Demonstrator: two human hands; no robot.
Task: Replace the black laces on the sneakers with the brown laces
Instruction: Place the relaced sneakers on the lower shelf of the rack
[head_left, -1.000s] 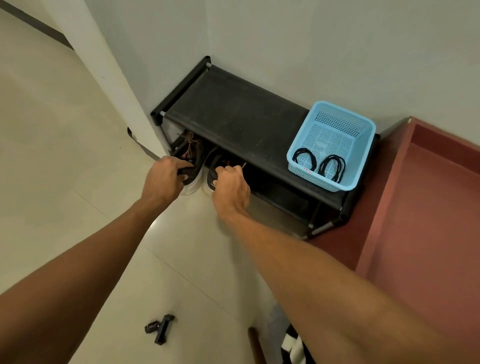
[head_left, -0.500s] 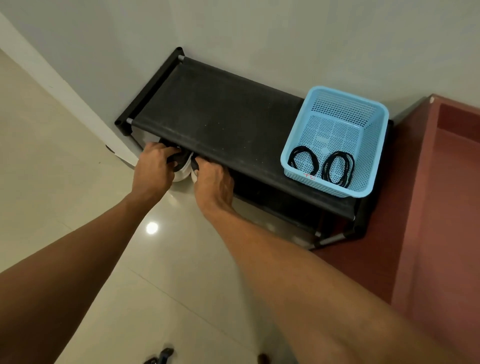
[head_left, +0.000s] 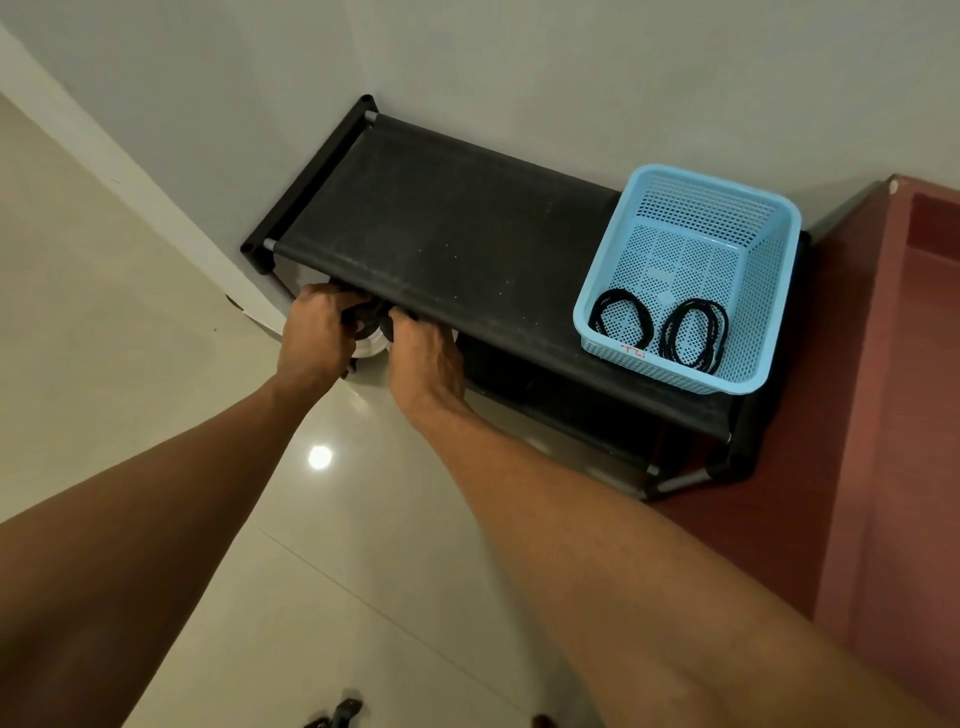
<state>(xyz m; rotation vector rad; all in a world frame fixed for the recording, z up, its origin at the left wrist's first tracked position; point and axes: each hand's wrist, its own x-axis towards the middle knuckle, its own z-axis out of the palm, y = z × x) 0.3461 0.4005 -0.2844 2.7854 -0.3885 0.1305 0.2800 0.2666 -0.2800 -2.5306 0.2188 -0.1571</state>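
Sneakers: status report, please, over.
Left hand and right hand grip sneakers under rack's top shelf. Shelf edge overhangs them. Black laces coiled in blue basket.

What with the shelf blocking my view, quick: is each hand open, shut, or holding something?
Left hand: grips the black white-soled sneakers under the black fabric shoe rack.
Right hand: fingers curled on the same sneakers; exact hold partly hidden.
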